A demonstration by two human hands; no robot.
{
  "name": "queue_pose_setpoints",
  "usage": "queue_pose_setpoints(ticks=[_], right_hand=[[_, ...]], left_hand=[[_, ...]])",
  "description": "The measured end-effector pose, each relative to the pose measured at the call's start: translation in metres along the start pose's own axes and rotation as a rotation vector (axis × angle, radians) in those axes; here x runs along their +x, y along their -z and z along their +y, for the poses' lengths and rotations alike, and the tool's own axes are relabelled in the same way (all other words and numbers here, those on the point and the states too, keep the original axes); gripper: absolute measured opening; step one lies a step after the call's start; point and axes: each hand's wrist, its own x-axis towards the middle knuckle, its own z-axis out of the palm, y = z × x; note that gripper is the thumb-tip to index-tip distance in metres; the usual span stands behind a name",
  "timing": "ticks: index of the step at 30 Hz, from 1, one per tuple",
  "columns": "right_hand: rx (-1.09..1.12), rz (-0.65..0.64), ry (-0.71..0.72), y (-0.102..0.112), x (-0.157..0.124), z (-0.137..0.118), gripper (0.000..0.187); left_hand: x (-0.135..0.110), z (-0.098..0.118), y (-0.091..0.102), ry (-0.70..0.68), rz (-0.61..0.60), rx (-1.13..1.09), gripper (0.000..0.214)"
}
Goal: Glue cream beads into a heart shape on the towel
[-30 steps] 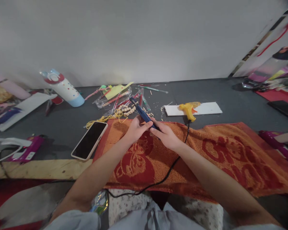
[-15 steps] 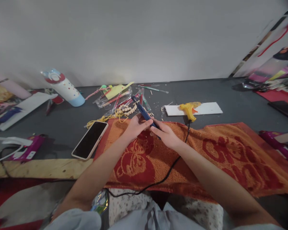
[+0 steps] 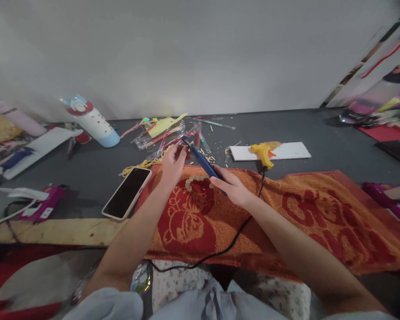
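My right hand [image 3: 233, 186] grips the near end of a long dark-blue tool [image 3: 203, 162] with a metallic-looking far end. The tool is tilted up and away to the left, above an orange towel [image 3: 250, 240]; its exact kind is unclear. My left hand [image 3: 174, 165] is off the tool, just left of its far end. The fingers of that hand are curled in, and what they pinch, if anything, is too small to make out. A curved strip of small pale pieces [image 3: 196, 180] lies on the towel under the tool.
A phone [image 3: 126, 193] lies left of the towel, near yellow cord [image 3: 130, 170]. Behind are plastic packets [image 3: 160, 133]. A yellow glue gun [image 3: 264, 153] rests on a white board [image 3: 293, 150], its black cable [image 3: 233, 242] crossing the towel. A dotted bottle [image 3: 98, 126] stands back left.
My left hand has let go of the tool and moved left and away, beside its far end. My right hand still holds the tool. The pale strip now shows on the towel.
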Motion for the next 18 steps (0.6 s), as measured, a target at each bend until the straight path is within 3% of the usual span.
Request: queue_pose_setpoints(ticks=[6, 10, 18], right_hand=[[0.098, -0.095, -0.069, 0.0035, -0.0011, -0.0108, 0.059], [0.118, -0.087, -0.049, 0.0025, -0.0014, -0.0103, 0.060], [0.167, -0.067, -0.074, -0.0026, -0.0029, -0.0067, 0.069]], left_hand=[[-0.0006, 0.0064, 0.0062, -0.164, -0.045, 0.216, 0.015], [0.0002, 0.0052, 0.0075, -0.231, -0.065, 0.239, 0.014], [-0.0060, 0.0008, 0.0026, -0.284, 0.012, 0.285, 0.020]])
